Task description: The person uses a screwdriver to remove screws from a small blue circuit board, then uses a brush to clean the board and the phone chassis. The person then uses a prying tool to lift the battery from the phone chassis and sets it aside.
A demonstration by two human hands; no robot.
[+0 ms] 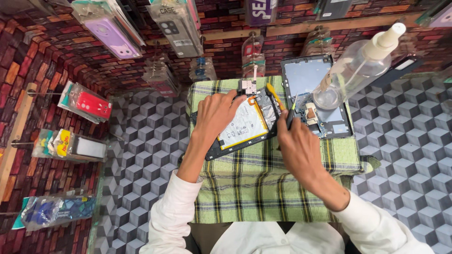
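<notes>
A: Brick-patterned wall hung with packaged phone cases, a cube-patterned bench (pixel 400 127), and in the middle of it a green plaid cloth (pixel 254 188) where the work sits.

B: On that cloth lies the opened tablet (pixel 242 124), back off, white battery showing. Its long axis runs slanted, from low near the left wrist up toward the right.

A: The left hand (pixel 215 115) lies flat over the tablet's left end, fingers spread across the battery's edge, pressing rather than gripping.

B: And the right hand (pixel 297 143) sits just off the tablet's right end, fingers pinched narrow round a thin dark tool (pixel 291 115), tip pointing up and away from the body.

A: So the tablet sits between the two hands, left hand on it, right hand beside it. The left is the nearer.

B: Just beyond the tool, a yellow-handled tool (pixel 274 95) rests along the tablet's upper right edge. Further right lies the removed back panel (pixel 315 96), and a clear spray bottle (pixel 360 66) leans over it.
</notes>
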